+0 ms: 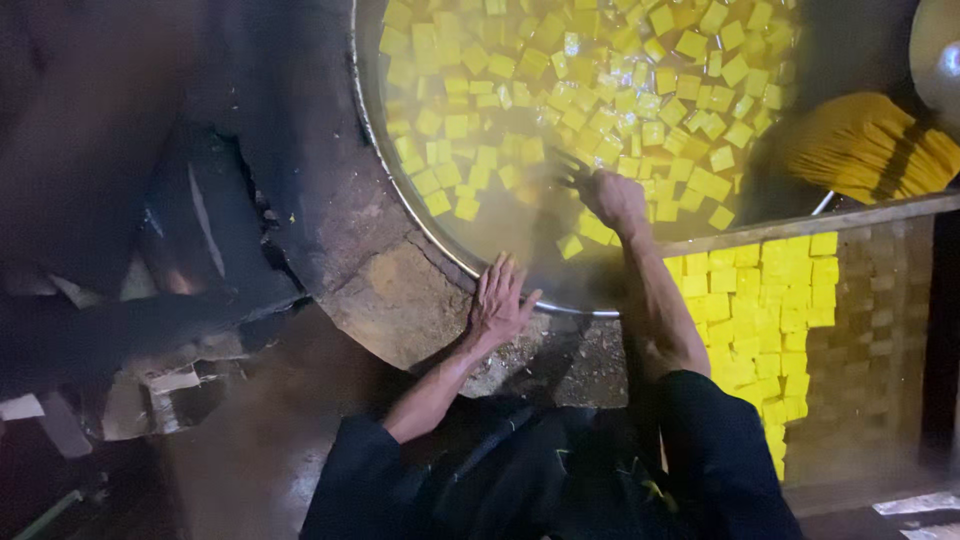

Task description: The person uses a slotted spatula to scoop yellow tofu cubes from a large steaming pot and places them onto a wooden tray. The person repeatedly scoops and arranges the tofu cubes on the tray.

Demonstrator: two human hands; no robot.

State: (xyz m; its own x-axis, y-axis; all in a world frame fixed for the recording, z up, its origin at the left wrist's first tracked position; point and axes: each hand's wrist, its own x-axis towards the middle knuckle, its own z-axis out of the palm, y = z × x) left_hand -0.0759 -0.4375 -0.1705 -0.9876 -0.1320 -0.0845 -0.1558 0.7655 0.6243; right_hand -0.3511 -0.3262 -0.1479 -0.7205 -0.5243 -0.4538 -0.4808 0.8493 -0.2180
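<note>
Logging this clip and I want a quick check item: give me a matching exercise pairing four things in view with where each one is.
Things:
1. left hand
2. right hand
3. broom
4. tray

Places:
A. over the liquid among floating yellow cubes
B. lying at the upper right, beside the pan
C. flat on the stone ledge at the pan's near rim
D. at the right, below the wooden bar, part filled with rows of yellow cubes

Pairs: 1-C, 2-A, 3-B, 4-D

Dark rolled-up sleeves, dark clothing, bare forearms
</note>
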